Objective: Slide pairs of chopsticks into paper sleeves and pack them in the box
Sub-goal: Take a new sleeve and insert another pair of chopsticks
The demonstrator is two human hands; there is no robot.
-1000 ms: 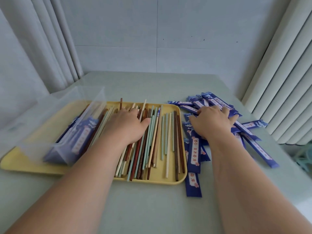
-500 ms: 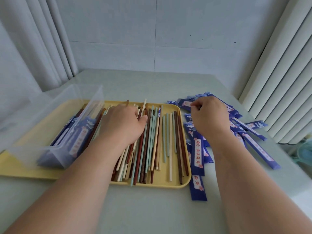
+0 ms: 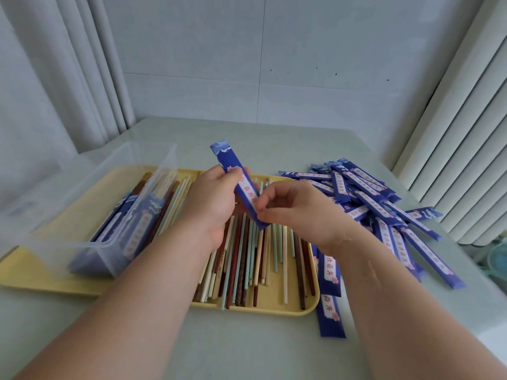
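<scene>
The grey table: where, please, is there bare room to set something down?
Bare: grey table between the yellow plastic tray and the near edge, and behind the tray to the wall. Crowded: the tray and the blue paper sleeves heaped right of it.

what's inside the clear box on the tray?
Blue sleeves lying lengthwise, brown and pale chopstick ends sticking out at the far side. The box wall is cloudy and the sleeves overlap, so the count and anything beneath them are hidden.

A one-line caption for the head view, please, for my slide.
Left hand and right hand hold a blue paper sleeve over a yellow tray of loose multicoloured chopsticks.
</scene>
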